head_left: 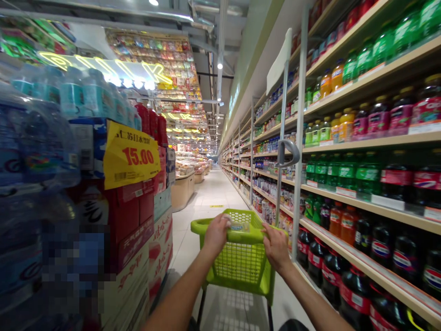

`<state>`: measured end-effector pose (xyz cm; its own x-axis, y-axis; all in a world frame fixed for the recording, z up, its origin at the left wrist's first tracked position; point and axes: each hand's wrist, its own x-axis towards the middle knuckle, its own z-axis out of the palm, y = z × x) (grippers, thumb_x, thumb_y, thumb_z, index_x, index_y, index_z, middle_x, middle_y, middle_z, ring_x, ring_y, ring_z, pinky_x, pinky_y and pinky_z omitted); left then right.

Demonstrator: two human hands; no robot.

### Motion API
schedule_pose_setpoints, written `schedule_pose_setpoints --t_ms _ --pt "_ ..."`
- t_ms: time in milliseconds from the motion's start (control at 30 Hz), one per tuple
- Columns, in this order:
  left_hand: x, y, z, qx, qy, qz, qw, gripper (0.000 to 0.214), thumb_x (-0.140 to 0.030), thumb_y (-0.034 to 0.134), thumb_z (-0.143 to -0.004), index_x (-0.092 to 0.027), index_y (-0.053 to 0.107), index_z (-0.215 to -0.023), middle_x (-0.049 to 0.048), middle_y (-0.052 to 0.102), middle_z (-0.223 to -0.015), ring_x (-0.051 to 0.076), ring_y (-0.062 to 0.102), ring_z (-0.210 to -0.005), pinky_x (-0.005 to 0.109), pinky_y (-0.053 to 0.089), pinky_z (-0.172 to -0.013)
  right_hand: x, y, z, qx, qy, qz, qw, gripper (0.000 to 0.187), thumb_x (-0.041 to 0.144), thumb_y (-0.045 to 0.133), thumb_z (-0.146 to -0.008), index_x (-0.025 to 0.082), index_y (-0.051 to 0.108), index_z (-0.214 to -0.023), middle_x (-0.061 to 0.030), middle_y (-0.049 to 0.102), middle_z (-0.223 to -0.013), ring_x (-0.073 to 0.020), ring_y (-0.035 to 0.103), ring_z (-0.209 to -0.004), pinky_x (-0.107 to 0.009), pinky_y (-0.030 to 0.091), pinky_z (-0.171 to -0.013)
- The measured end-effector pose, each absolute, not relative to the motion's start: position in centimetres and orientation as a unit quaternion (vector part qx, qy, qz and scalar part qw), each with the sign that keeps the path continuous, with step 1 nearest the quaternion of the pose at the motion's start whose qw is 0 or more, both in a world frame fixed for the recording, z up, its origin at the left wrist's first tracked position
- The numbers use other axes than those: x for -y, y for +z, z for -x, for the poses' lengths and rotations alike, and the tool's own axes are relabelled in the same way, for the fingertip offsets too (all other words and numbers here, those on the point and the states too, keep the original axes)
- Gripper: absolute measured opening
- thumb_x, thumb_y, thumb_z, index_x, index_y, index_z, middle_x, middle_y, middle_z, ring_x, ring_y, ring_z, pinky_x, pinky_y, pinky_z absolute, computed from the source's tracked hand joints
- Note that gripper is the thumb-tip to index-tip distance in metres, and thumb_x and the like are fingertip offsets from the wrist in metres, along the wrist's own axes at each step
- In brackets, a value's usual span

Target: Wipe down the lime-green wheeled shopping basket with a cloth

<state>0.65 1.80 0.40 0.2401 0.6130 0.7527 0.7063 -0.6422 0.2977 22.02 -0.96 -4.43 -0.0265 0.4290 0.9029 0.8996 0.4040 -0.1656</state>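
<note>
In front of me stands a green plastic shopping cart (241, 264) with a mesh basket on dark legs. My left hand (217, 234) is wrapped over the left part of its handle, fingers curled. On the handle's right part rests my right hand (275, 246), its fingers closed round the bar. Between the two hands a small clear-and-blue label panel (239, 226) shows on the handle. Only a little of the basket's inside can be seen past the bar.
Shelves (365, 195) of soda bottles line the right side. On the left, stacked drink cartons (132, 220) carry a yellow price sign (132, 156) beside packs of bottled water (37, 142). A tiled aisle (213, 184) runs ahead past wooden display bins (184, 191). A metal pole (283, 115) stands by the right shelves.
</note>
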Motion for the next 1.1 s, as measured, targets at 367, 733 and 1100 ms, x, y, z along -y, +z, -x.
schedule_pose_setpoints --t_ms 367,733,1100 --pt "-0.4 -0.2 -5.7 0.350 -0.412 0.837 0.079 0.019 -0.018 0.044 -0.082 -0.019 0.061 -0.089 0.0065 0.057 -0.112 0.019 0.050 -0.102 0.036 0.038 -0.094 0.9 -4.4 -22.2 0.688 -0.221 0.480 0.497 0.042 0.018 0.035 -0.080 0.021 0.046 -0.121 -0.0037 0.065 -0.089 -0.0208 0.056 -0.087 -0.040 0.035 -0.083" --pt "-2.1 -1.2 0.3 0.451 -0.470 0.753 0.089 0.026 -0.017 0.036 -0.084 -0.018 0.059 -0.097 0.0082 0.054 -0.116 0.019 0.048 -0.109 0.039 0.039 -0.096 0.9 -4.5 -21.9 0.679 -0.212 0.478 0.515 0.040 0.020 0.035 -0.081 0.019 0.044 -0.120 -0.0042 0.066 -0.090 -0.0212 0.057 -0.086 -0.040 0.034 -0.083" --pt "-3.6 -1.0 3.1 0.474 -0.475 0.738 0.067 0.026 -0.015 0.038 -0.081 -0.014 0.061 -0.092 0.0116 0.055 -0.116 0.024 0.048 -0.109 0.044 0.039 -0.094 0.1 -4.9 -23.5 0.695 -0.218 0.471 0.498 0.046 0.020 0.036 -0.079 0.019 0.039 -0.125 -0.0028 0.066 -0.090 -0.0216 0.057 -0.090 -0.041 0.036 -0.083"
